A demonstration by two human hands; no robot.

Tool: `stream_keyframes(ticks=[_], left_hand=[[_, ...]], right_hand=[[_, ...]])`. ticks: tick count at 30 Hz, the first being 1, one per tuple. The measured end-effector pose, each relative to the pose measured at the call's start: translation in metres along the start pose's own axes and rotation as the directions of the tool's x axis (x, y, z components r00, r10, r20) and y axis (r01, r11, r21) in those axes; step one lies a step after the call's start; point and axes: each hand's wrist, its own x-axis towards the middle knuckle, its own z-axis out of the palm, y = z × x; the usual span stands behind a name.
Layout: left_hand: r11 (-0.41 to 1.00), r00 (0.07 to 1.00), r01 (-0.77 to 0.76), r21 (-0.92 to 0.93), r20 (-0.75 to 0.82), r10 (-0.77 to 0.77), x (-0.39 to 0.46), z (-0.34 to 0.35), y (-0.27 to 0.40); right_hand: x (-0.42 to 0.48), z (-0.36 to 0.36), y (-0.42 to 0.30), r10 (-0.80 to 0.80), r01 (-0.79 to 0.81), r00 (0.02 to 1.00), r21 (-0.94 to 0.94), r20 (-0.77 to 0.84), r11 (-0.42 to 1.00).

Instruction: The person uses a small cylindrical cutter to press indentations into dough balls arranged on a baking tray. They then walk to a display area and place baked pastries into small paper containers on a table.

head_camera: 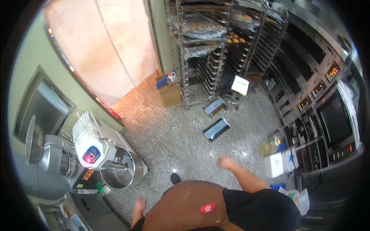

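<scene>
My right hand (225, 162) hangs over the speckled floor in front of me, with its fingers loosely curled and nothing visible in it. Low at the left, my left hand (140, 204) is near a white-lidded floor mixer's steel bowl (120, 170), apart from it; its fingers are blurred. A brown apron (185, 206) covers my front, and one dark shoe (175, 178) shows on the floor. Two flat trays or boxes, a near one (216, 129) and a far one (214, 107), lie on the floor ahead.
Wheeled steel racks (202, 52) with covered trays and buns stand ahead. A cardboard box (170, 96) sits beside a plastic strip doorway (107, 49). Deck ovens (306, 72) line the right, near a white box (274, 165) and a yellow oil jug (268, 147). A stool (240, 85) stands by the racks.
</scene>
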Motion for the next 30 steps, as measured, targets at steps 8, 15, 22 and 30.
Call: stream_keyframes(ticks=[8,15,22,30], left_hand=[[0.97,0.967,0.167,-0.176,0.22,-0.127,0.279,-0.102,0.068],[0.867,0.873,-0.442,0.23,0.334,0.357,0.363,-0.08,0.01],[0.648,0.721,-0.643,0.407,0.606,0.335,0.376,-0.102,0.091],[0.463,0.709,-0.705,0.538,0.561,0.427,0.488,-0.096,0.27]], right_hand=[[-0.029,0.137,0.165,0.236,-0.23,0.968,-0.076,0.09,0.97],[-0.144,0.211,0.119,0.624,-0.691,0.723,0.3,0.298,0.658],[-0.143,0.154,0.12,0.759,-0.783,0.569,0.49,0.317,0.383],[-0.083,0.103,0.291,0.622,-0.541,0.781,0.434,-0.058,0.72]])
